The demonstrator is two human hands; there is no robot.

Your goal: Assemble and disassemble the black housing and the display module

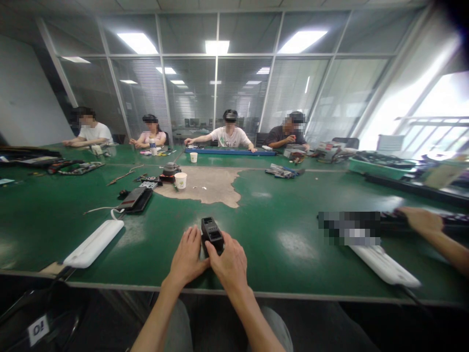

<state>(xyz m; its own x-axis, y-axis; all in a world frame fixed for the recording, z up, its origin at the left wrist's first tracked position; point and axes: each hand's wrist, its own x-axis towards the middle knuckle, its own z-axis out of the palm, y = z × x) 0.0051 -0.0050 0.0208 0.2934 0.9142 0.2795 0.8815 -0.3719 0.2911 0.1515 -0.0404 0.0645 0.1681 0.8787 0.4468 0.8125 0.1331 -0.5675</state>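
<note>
Black plastic-looking device (211,234) on green table (264,266), left hand (188,256) and right hand (231,259) fingers grasping its sides

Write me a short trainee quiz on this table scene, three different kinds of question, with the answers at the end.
1. True or false: the nearer paper cup and the farther paper cup stand apart.
2. Multiple choice: what is between the person's left hand and right hand?
a) a paper cup
b) a black device
c) a green basket
3. Fill in the blank: around the beige patch, the tabletop is coloured ____.

Key: 1. true; 2. b; 3. green
</note>
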